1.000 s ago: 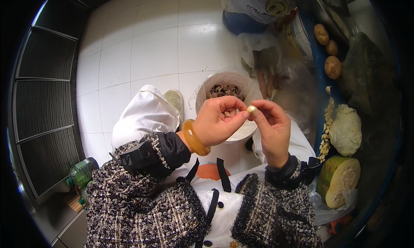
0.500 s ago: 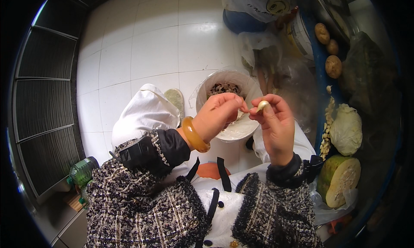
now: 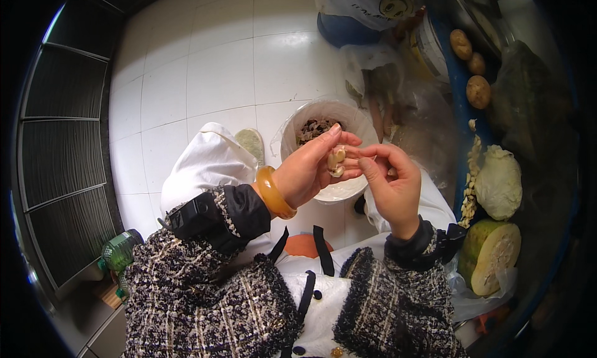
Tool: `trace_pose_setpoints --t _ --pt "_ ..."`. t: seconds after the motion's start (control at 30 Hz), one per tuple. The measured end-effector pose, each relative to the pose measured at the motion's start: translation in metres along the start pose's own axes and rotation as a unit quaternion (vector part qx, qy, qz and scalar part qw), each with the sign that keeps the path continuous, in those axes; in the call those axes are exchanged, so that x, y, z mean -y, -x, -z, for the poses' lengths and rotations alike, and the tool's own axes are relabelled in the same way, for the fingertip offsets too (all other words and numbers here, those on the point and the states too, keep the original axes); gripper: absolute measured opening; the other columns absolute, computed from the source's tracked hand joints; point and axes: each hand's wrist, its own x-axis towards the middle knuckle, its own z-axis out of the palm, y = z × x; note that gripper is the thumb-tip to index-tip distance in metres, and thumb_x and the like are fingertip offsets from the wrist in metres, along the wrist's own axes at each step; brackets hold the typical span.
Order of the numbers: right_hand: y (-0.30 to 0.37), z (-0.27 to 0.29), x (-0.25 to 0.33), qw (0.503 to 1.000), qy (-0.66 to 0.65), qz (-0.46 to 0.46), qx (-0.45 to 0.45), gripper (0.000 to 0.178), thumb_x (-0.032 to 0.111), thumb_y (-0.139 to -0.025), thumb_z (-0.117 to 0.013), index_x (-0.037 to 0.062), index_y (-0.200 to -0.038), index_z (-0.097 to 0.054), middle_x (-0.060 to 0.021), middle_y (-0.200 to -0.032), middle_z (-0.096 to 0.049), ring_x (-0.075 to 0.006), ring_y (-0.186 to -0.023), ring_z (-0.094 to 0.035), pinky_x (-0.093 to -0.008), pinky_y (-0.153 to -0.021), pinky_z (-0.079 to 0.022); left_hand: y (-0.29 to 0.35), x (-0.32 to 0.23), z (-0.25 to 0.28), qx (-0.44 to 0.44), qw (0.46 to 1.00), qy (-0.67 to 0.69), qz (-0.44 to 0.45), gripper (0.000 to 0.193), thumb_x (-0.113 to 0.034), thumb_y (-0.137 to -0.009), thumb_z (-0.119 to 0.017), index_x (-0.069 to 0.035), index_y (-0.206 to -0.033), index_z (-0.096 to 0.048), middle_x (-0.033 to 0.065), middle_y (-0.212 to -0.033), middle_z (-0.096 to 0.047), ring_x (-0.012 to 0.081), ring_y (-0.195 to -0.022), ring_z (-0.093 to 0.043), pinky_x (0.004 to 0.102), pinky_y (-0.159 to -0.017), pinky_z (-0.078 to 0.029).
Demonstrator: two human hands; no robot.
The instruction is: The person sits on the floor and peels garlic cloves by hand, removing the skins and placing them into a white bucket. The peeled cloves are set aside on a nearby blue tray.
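Observation:
Several peeled garlic cloves (image 3: 337, 161) lie on the turned-up fingers of my left hand (image 3: 305, 168), which is cupped above the bin. My right hand (image 3: 395, 184) is closed beside it, thumb and forefinger pinched close to the left fingertips. A garlic clove (image 3: 392, 172) shows only partly among its curled fingers. Below both hands stands a round bin (image 3: 291, 134) lined with clear plastic, with dark scraps (image 3: 317, 129) inside. On the right, a row of garlic cloves (image 3: 471, 171) lies along the blue-edged surface.
Beside the garlic row are a pale cabbage (image 3: 499, 182), a cut green gourd (image 3: 491, 258) and several potatoes (image 3: 478, 92). Plastic bags (image 3: 367, 6) and a blue container (image 3: 341, 31) stand beyond the bin. Green bottles (image 3: 120, 247) are at the left, near dark cabinet doors (image 3: 62, 149).
My left hand has turned palm up and opened, revealing the garlic cloves on it. My right fingers have curled inward, and the clove that showed at their tips is now mostly hidden.

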Motion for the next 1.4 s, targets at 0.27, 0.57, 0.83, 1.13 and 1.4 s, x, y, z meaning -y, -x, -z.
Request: trace_pose_setpoints --t 0.27,0.57,0.83,1.13,1.4 --pt "0.0 -0.008 0.001 0.99 0.125 0.055 0.013 0.019 0.001 -0.081 -0.066 0.0017 -0.1 -0.067 -0.0076 -0.075 -0.06 -0.0153 -0.063 -0.062 -0.0263 -0.055 -0.047 0.004 0.0 -0.003 -0.013 1.0 0.003 0.011 0.048 -0.043 -0.101 -0.032 -0.006 -0.128 -0.045 0.01 -0.116 -0.058 0.02 -0.109 -0.057 0.0354 -0.095 -0.045" --pt "0.001 -0.013 0.008 0.99 0.126 0.058 0.026 0.017 0.0 -0.079 -0.065 0.0039 -0.096 -0.067 -0.0078 -0.073 -0.059 -0.0175 -0.063 -0.063 -0.0271 -0.055 -0.048 0.008 -0.002 -0.008 -0.032 0.999 -0.022 0.015 0.043 -0.039 -0.1 -0.037 -0.006 -0.125 -0.047 0.0097 -0.109 -0.06 0.0202 -0.1 -0.059 0.034 -0.088 -0.047" --pt "0.002 -0.005 0.011 0.985 0.152 0.08 0.001 0.016 0.0 -0.079 -0.068 0.0014 -0.094 -0.066 -0.0049 -0.07 -0.054 -0.0115 -0.053 -0.047 -0.0236 -0.049 -0.036 0.013 -0.01 -0.004 -0.038 0.976 -0.212 -0.024 0.018 -0.024 -0.093 -0.056 -0.006 -0.098 -0.057 -0.0012 -0.075 -0.057 0.0025 -0.056 -0.044 0.0172 -0.048 -0.034" --pt "0.002 -0.007 0.004 0.997 0.038 0.063 -0.005 0.02 0.001 -0.081 -0.069 0.0011 -0.1 -0.068 -0.0008 -0.065 -0.047 -0.0084 -0.056 -0.044 -0.0221 -0.049 -0.033 0.013 -0.006 -0.006 -0.027 0.985 -0.169 -0.009 0.016 -0.021 -0.094 -0.058 -0.006 -0.097 -0.058 -0.0032 -0.075 -0.054 0.0013 -0.06 -0.042 0.0167 -0.052 -0.033" --pt "0.0 -0.002 0.007 0.962 0.198 0.188 -0.004 0.023 -0.001 -0.077 -0.069 0.0024 -0.101 -0.068 -0.0066 -0.065 -0.05 -0.0177 -0.052 -0.049 -0.0286 -0.047 -0.038 0.01 -0.002 -0.005 -0.044 0.955 -0.261 -0.133 0.015 -0.017 -0.091 -0.059 -0.002 -0.091 -0.058 -0.0041 -0.077 -0.054 0.002 -0.071 -0.045 0.0186 -0.064 -0.038"
